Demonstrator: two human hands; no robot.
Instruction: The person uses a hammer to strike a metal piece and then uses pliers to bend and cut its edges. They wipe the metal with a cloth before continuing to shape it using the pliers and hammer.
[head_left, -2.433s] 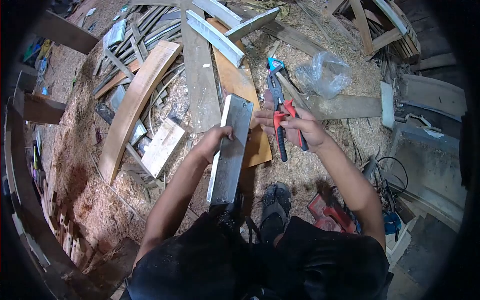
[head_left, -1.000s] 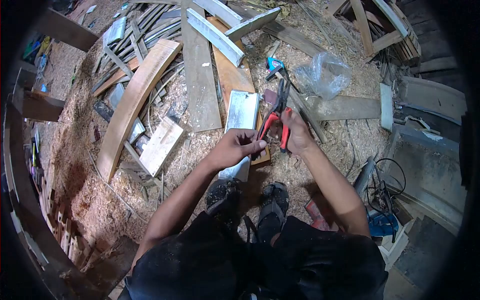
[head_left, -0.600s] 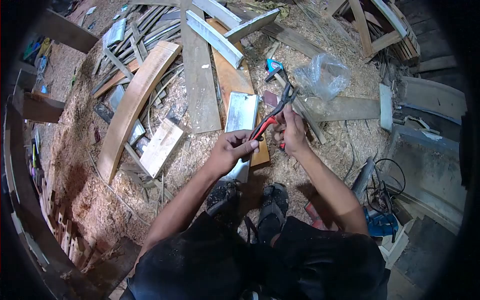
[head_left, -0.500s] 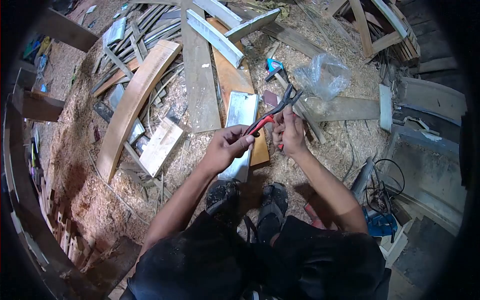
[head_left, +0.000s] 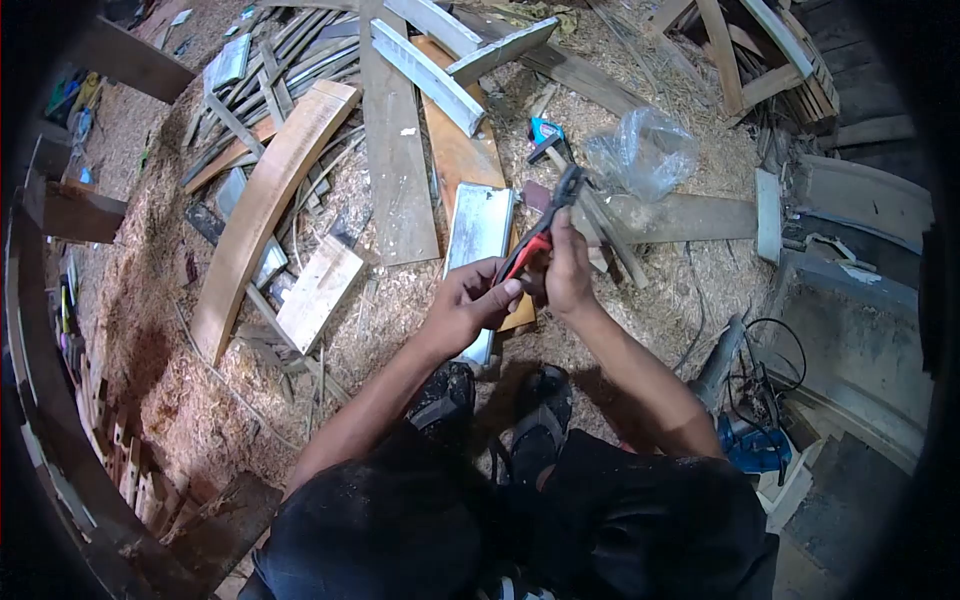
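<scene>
A pair of pliers (head_left: 532, 248) with red and black handles is held up in front of me, its dark jaws pointing away and slightly to the right. My left hand (head_left: 472, 308) is closed around the handle end, thumb on top. Higher up the tool, my right hand (head_left: 566, 272) grips it near the red part, with the thumb toward the jaws. The jaws look closed together. Below the hands lies a white-painted board (head_left: 480, 225). Just beyond the jaws are a hammer (head_left: 544, 150) and a blue tape measure (head_left: 546, 129).
Wood shavings cover the floor. A curved plank (head_left: 270, 210) and a pale wood block (head_left: 320, 295) lie to the left. A clear plastic bag (head_left: 645, 155) sits ahead on the right. A blue power tool (head_left: 755, 448) with a black cord rests near my right side.
The spread jaws and handles of the pliers have come together. My right hand has moved slightly left and down, closer to my left hand.
</scene>
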